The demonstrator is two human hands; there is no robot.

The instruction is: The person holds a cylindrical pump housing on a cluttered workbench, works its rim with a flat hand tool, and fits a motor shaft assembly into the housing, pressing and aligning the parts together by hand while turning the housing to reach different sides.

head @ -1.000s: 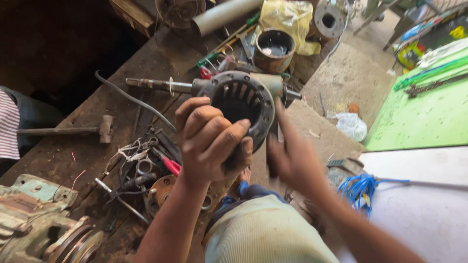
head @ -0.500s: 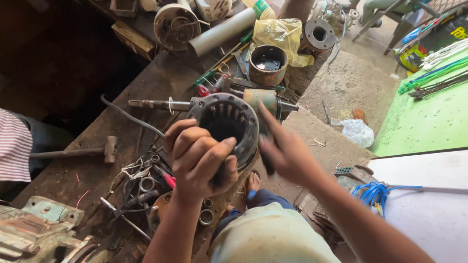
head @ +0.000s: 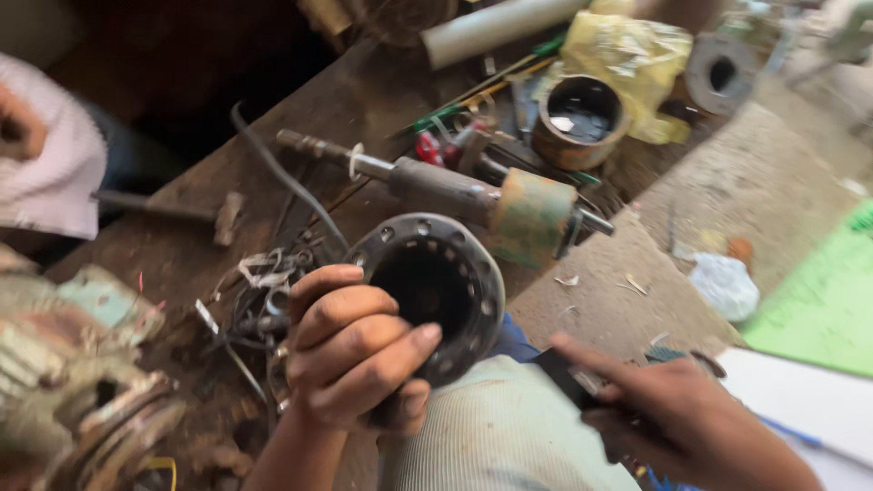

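At the centre of the frame the left hand (head: 359, 359) is wrapped firmly around a dark round metal motor housing (head: 435, 289), its hollow bore turned up toward the camera and a ring of small holes showing around the rim. The right hand (head: 668, 414), at lower right, is closed on a thin dark tool (head: 566, 380) whose tip lies just beside the housing's lower edge; motion blur keeps me from telling whether it touches. The bore looks empty, so I judge the inner parts are already out: a rotor shaft (head: 455, 193) with a rusty greenish drum lies on the wooden bench (head: 300, 109) just above the housing. Whatever cleaning or refitting remains has not visibly got far.

As for packaging, a crumpled yellow plastic bag (head: 637, 59) sits at upper right behind a rusty round tin (head: 580, 120), and a small white bag (head: 725, 284) lies on the concrete at right. A pale tube (head: 496, 27) crosses the top. A green sheet (head: 832, 300) fills the right edge.
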